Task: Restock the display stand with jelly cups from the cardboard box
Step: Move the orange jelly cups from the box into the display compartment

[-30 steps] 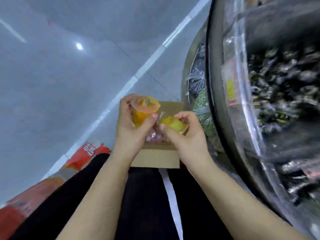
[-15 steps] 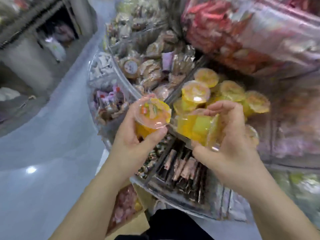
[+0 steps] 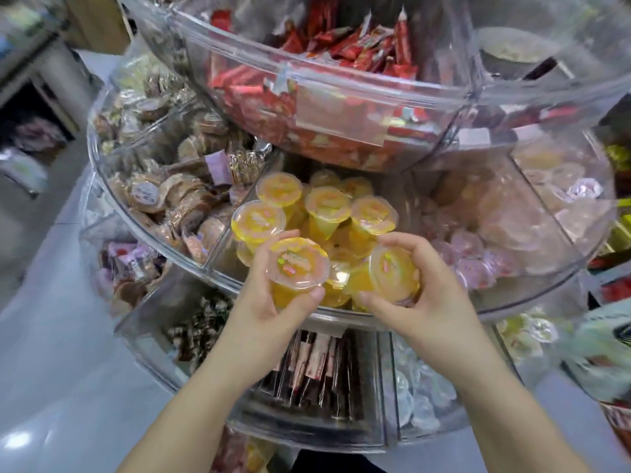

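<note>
Left hand (image 3: 269, 295) is gripping one jelly cup (image 3: 297, 268), right hand (image 3: 423, 288) clasping another (image 3: 392, 276) over the bin — light, slick plastic, walls likely squashing easily, so holding by the rim.

Left hand (image 3: 269, 295): fingers curled, thumb in front, gripping.
Right hand (image 3: 426, 295): fingers arched over, thumb below, gripping.
Forearms: both bare, reaching forward, converging toward the middle.

A sweet shop: a tiered round clear-plastic display stand (image 3: 341, 319) with compartments of wrapped red candies (image 3: 341, 46) and yellow jelly cups (image 3: 327, 203).
</note>
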